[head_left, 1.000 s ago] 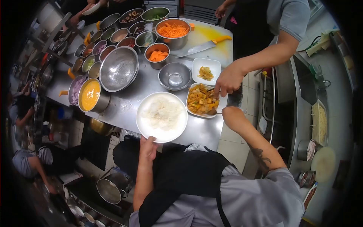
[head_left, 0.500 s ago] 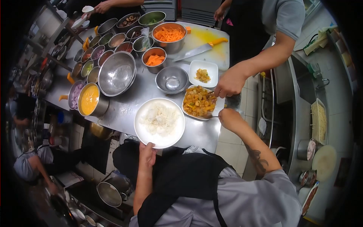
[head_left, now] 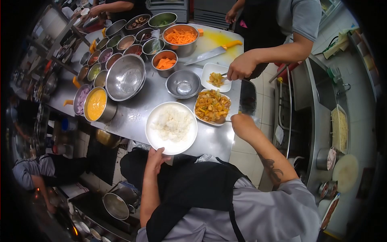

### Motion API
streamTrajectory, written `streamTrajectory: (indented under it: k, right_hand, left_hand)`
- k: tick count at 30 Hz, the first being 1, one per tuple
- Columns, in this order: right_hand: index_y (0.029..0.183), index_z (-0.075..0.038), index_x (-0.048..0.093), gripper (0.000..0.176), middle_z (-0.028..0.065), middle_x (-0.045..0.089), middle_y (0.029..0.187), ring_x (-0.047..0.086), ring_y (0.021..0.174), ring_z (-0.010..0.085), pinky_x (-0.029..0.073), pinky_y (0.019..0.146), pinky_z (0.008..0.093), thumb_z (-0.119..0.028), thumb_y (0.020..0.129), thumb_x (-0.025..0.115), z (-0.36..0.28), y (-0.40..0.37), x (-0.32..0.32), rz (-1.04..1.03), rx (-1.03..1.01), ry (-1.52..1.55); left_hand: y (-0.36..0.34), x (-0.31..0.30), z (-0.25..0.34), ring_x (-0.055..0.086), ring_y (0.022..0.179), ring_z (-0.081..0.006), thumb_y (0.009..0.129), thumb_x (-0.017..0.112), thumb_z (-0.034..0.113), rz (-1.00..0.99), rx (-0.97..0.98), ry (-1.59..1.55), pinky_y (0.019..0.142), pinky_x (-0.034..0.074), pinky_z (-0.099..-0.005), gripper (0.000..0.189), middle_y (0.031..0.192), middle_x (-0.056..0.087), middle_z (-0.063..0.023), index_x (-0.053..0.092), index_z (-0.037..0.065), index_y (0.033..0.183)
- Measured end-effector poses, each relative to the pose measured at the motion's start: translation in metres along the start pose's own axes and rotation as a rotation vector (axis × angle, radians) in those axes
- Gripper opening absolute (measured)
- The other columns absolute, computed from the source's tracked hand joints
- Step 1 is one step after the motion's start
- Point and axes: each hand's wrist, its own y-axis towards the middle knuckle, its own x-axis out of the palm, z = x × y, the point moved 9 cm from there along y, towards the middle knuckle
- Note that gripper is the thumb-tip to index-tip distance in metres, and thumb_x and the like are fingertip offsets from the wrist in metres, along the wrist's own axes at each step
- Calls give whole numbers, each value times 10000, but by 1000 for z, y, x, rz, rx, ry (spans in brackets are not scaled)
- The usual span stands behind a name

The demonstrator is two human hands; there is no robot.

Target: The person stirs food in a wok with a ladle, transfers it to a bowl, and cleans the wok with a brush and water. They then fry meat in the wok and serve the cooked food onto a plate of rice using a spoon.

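Note:
My left hand [head_left: 155, 159] grips the near edge of a round white plate [head_left: 150, 139], its thumb at the rim. Cooked white rice [head_left: 171, 124] is heaped in the middle of the plate. My right hand [head_left: 244, 126] is closed around the handle of a spoon [head_left: 227, 121]. The spoon's head is buried in chopped, sauced food [head_left: 212, 105] in a white square dish [head_left: 213, 123], right of the plate. Beyond it, a co-worker's hand [head_left: 242, 66] holds a utensil in a smaller white dish [head_left: 209, 71] with a little similar food.
An empty steel bowl [head_left: 183, 84] and a colander [head_left: 125, 76] stand behind the plate. Further off are pots of shredded carrot [head_left: 181, 37], carrot pieces [head_left: 165, 63] and yellow liquid [head_left: 96, 104]. A knife [head_left: 209, 55] lies on the cutting board [head_left: 238, 57]. The co-worker stands at the right.
The co-worker's hand has moved from the larger food dish back to the smaller one. My plate has shifted slightly right and away from me. My right hand stays at the dish with the spoon.

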Motion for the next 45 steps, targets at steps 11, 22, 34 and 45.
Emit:
streamTrajectory:
  k: [11, 22, 34, 45]
  right_hand:
    - [796, 33, 636, 174, 230, 643, 821, 641, 803, 370, 517, 712, 446, -46, 785, 482, -9, 12, -2, -80, 20, -54]
    - [799, 16, 640, 165, 221, 647, 833, 647, 812, 362, 522, 707, 447, -50, 781, 490, 15, 6, 11, 4, 39, -35]
    - [771, -15, 651, 163, 199, 657, 794, 661, 775, 344, 525, 686, 442, -77, 782, 501, 15, 5, 0, 42, 20, -96]
    - [719, -8, 630, 144, 197, 641, 757, 654, 735, 344, 525, 649, 431, -74, 762, 509, 24, 4, 2, 102, -56, -114]
  left_hand:
    - [-45, 24, 70, 602, 623, -287, 842, 605, 240, 108, 570, 886, 585, 465, -377, 265, 652, 580, -135, 566, -19, 882]
    - [-41, 98, 48, 602, 633, -189, 897, 568, 196, -312, 91, 409, 576, 493, -294, 193, 723, 594, -61, 596, 42, 1009]
    - [36, 231, -11, 558, 1007, -328, 966, 404, 202, -364, -73, -190, 872, 477, -449, 362, 1147, 467, -209, 282, 8, 1247]
    - [54, 237, -10, 609, 885, -266, 948, 359, 116, -206, -21, -90, 784, 527, -397, 282, 1066, 540, -181, 310, 68, 1222]
